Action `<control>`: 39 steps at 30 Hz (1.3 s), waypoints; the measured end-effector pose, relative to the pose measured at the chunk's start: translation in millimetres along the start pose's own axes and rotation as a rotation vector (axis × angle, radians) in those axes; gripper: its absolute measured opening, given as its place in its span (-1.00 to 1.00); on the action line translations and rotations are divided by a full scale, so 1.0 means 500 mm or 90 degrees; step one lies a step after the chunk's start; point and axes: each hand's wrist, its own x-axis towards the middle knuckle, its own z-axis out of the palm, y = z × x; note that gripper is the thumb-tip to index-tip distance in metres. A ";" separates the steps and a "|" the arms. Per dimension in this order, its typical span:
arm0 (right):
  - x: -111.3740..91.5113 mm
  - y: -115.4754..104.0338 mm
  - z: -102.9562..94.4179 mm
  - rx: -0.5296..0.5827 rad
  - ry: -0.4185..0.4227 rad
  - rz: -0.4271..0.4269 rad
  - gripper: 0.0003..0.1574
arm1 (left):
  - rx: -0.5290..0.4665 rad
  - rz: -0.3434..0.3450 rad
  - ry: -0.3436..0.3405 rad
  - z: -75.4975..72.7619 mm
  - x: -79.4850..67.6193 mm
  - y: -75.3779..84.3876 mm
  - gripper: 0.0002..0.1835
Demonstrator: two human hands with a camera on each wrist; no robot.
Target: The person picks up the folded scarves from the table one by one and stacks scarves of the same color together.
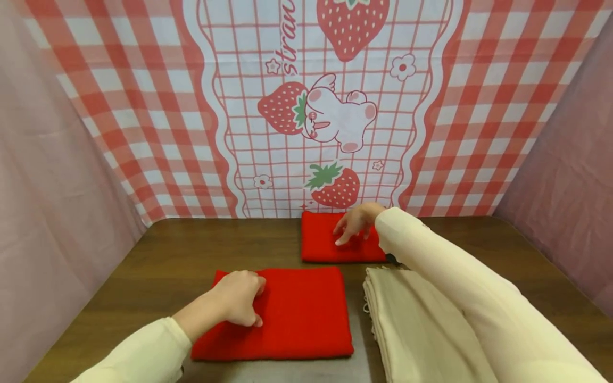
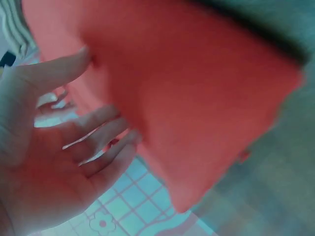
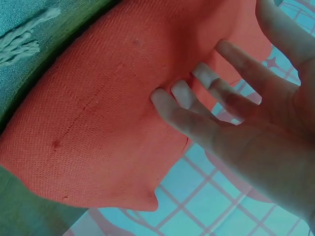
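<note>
A folded red cloth lies on the table in front, and my left hand rests over its left part. In the left wrist view the fingertips meet the red fabric, with the thumb set apart from the other fingers. Further back lies a smaller folded red cloth. My right hand reaches over it from the right. Seen from the right wrist, its spread fingers touch the woven surface and dent it slightly. Neither hand grips a fold.
A folded beige cloth with a fringed edge lies at the front right, partly under my right sleeve in the head view. The wooden table ends at a strawberry-print curtain. Pink curtains hang at both sides.
</note>
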 end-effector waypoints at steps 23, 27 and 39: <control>-0.022 0.105 -0.002 0.191 0.174 -0.016 -0.62 | -0.584 -0.167 -0.086 -0.062 0.243 -0.049 -0.54; -0.031 0.131 0.002 0.215 0.213 -0.008 -0.63 | -0.638 -0.232 -0.026 -0.024 0.300 -0.049 -0.45; -0.050 0.218 -0.002 0.441 0.215 0.017 -0.49 | -0.762 -0.341 0.091 -0.011 0.334 -0.008 -0.31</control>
